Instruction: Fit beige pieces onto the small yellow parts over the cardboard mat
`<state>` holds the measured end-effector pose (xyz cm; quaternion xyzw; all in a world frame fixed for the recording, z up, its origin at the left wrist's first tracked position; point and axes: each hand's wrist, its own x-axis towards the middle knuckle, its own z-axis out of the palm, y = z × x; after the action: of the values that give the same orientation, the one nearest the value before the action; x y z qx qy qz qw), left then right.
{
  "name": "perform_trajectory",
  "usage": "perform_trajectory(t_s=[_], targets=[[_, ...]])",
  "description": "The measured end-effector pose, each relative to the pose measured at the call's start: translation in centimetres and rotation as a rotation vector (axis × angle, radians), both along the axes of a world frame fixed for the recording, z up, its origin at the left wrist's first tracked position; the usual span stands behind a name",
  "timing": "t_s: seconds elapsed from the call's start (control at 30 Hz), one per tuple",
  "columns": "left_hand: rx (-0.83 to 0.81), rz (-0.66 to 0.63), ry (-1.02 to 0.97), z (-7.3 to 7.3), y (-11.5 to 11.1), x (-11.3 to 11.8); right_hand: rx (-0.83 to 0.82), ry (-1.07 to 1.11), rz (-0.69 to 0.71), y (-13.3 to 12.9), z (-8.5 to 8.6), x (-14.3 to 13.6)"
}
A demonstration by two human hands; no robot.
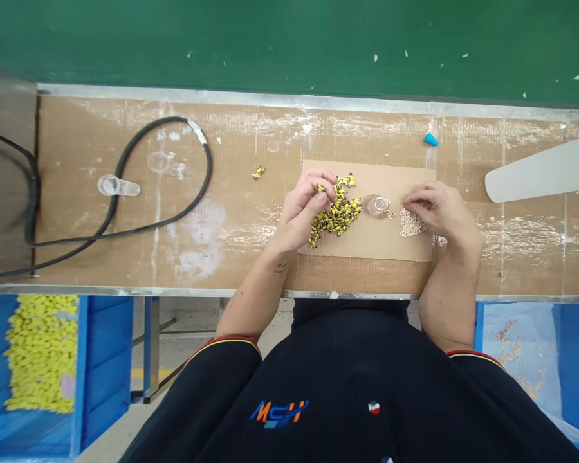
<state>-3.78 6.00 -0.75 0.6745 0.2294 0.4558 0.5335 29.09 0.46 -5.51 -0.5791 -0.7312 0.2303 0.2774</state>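
My left hand (303,209) pinches a small yellow-and-black piece (321,188) between thumb and fingers. Below and beside it, a heap of similar yellow-and-black pieces (336,217) lies on a flat cardboard sheet (381,246). My right hand (444,209) has its thumb and fingertips together at the edge of a pile of tiny beige pieces (412,224); whatever is between those fingertips is too small to make out. Between the two hands stands a small clear round container (376,206), with a few beige bits next to it.
One yellow-and-black piece (258,172) lies apart on the bench (251,257). A black cable (139,228) loops on the left near a clear plastic scoop-like part (118,186). A blue cap (431,139) and a white panel (540,170) are right. Blue bins (106,360) stand below.
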Motion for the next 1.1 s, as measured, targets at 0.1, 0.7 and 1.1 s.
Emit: perform_trajectory(t_s=[0.1,0.7,1.1], targets=[[-0.180,-0.079,-0.125,0.6,-0.3,0.5,0.086,0.034,-0.005,-0.1,0.5,-0.4],[-0.056,0.004,-0.077,0.3,-4.1,3.8,0.684,0.360,0.183,-1.9,5.1,-9.8],[-0.361,-0.182,-0.080,0.7,-3.6,3.5,0.731,0.241,0.235,-1.8,5.2,-9.5]])
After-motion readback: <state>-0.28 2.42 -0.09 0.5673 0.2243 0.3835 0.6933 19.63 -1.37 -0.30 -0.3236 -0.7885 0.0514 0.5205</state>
